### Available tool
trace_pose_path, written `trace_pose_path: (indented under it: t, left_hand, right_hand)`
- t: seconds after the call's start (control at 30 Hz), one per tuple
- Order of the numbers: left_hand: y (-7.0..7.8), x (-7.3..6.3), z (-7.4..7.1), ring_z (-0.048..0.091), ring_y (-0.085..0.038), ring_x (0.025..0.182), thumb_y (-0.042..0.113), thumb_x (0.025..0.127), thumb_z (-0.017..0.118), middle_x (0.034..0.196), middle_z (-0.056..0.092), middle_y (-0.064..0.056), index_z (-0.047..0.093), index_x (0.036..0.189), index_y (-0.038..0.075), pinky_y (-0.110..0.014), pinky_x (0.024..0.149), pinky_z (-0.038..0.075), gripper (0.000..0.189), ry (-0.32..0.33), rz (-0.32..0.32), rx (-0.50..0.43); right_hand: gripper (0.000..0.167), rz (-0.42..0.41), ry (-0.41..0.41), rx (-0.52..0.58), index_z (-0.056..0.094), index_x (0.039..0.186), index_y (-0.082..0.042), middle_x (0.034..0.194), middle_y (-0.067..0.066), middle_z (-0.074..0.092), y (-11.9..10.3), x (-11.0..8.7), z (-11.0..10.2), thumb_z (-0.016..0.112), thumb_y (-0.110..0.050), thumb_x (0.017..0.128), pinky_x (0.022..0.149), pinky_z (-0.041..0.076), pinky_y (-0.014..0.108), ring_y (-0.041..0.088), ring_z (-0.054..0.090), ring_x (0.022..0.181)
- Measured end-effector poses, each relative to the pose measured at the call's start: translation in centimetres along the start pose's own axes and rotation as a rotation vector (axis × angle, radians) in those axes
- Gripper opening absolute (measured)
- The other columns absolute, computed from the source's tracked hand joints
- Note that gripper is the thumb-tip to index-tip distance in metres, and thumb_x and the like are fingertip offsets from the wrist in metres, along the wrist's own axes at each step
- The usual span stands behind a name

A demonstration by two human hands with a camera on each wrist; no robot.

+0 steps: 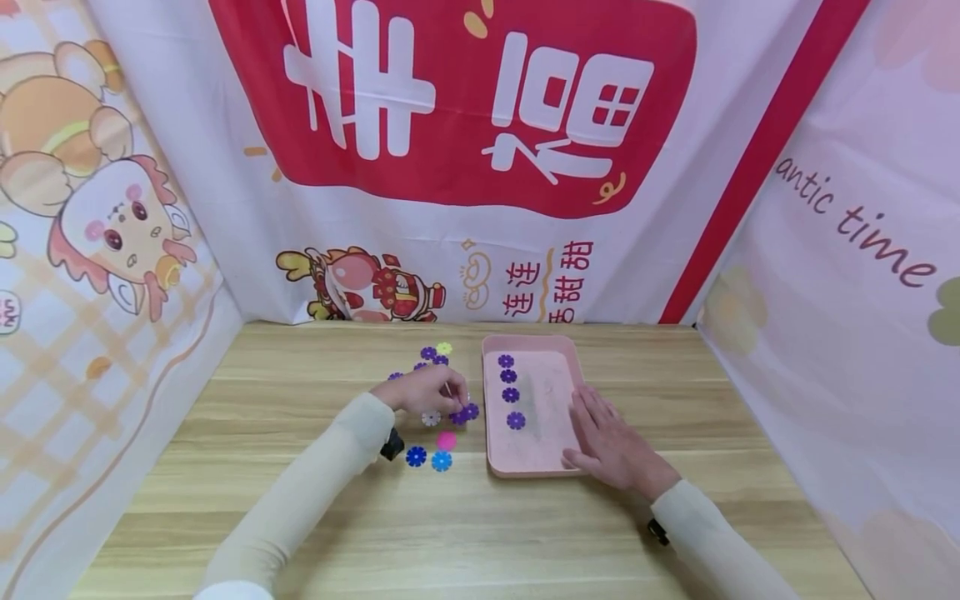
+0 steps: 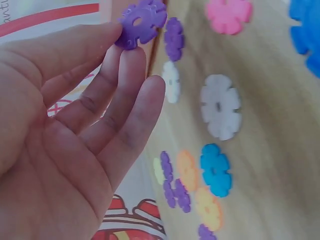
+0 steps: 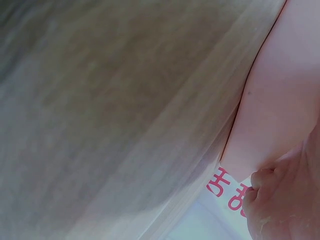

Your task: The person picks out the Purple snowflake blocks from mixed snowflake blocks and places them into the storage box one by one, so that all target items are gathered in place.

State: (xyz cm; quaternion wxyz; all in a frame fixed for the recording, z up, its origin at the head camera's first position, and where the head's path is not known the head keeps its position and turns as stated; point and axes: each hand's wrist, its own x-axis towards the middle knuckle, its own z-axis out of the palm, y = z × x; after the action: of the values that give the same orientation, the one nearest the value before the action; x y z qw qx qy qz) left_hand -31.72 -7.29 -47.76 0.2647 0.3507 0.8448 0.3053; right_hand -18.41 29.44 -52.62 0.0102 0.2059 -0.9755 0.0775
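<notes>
My left hand [image 1: 429, 390] pinches a purple snowflake disc [image 2: 142, 24] between thumb and fingertips, just left of the pink tray [image 1: 534, 472]. Behind the held piece, another purple disc [image 2: 174, 39] shows in the left wrist view. Inside the tray, several purple discs [image 1: 510, 395] form a column along its left side. With fingers extended, my right hand [image 1: 611, 442] rests on the tray's right rim. The right wrist view shows the tray's outer wall [image 3: 272, 100] with fingers at its top edge.
Around the left hand lie a white disc [image 1: 431, 418], a pink disc [image 1: 447, 441], a dark blue disc [image 1: 416, 456] and a light blue disc [image 1: 442, 461]. Farther back are a yellow disc [image 1: 444, 348] and several purple ones. Printed curtains [image 1: 465, 179] border the wooden table [image 1: 480, 533].
</notes>
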Motion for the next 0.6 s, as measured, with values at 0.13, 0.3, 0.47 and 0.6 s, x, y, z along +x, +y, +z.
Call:
trace_pose_path:
  t: [0.13, 0.3, 0.47, 0.6]
  left_hand:
    - [0.6, 0.2, -0.6, 0.07, -0.013, 0.101, 0.013, 0.103, 0.066, 0.105, 0.075, 0.0, 0.073, 0.107, 0.009, -0.036, 0.097, 0.06, 0.009, -0.007, 0.042, 0.028]
    - [2.1, 0.6, -1.2, 0.07, -0.013, 0.101, 0.013, 0.103, 0.067, 0.107, 0.076, -0.004, 0.073, 0.106, 0.009, -0.035, 0.097, 0.06, 0.009, -0.01, 0.061, 0.045]
    - [4.1, 1.1, -1.3, 0.069, -0.013, 0.102, 0.016, 0.104, 0.067, 0.106, 0.076, -0.002, 0.073, 0.104, 0.012, -0.033, 0.095, 0.061, 0.007, -0.021, 0.06, 0.05]
    - [5.5, 1.9, -0.8, 0.07, -0.011, 0.098, 0.019, 0.102, 0.07, 0.101, 0.074, 0.005, 0.073, 0.102, 0.015, -0.029, 0.09, 0.061, 0.005, -0.033, 0.075, 0.078]
  right_hand:
    - [0.097, -0.002, -0.001, 0.001, 0.02, 0.167, 0.0, 0.177, 0.02, 0.012, 0.1, 0.0, 0.1, 0.059, -0.058, 0.1, 0.131, 0.025, 0.06, 0.041, 0.017, 0.164]
    - [0.098, -0.001, -0.004, -0.004, 0.019, 0.167, 0.0, 0.177, 0.02, 0.012, 0.0, 0.1, 0.0, 0.059, -0.059, 0.1, 0.131, 0.025, 0.06, 0.041, 0.016, 0.164]
    - [0.098, -0.007, 0.0, -0.001, 0.02, 0.166, 0.001, 0.177, 0.021, 0.012, 0.2, 0.1, 0.1, 0.06, -0.058, 0.1, 0.131, 0.024, 0.06, 0.041, 0.016, 0.164]
    - [0.098, -0.003, -0.008, 0.001, 0.019, 0.167, 0.0, 0.178, 0.02, 0.011, 0.3, 0.1, 0.1, 0.059, -0.059, 0.1, 0.132, 0.024, 0.059, 0.039, 0.015, 0.165]
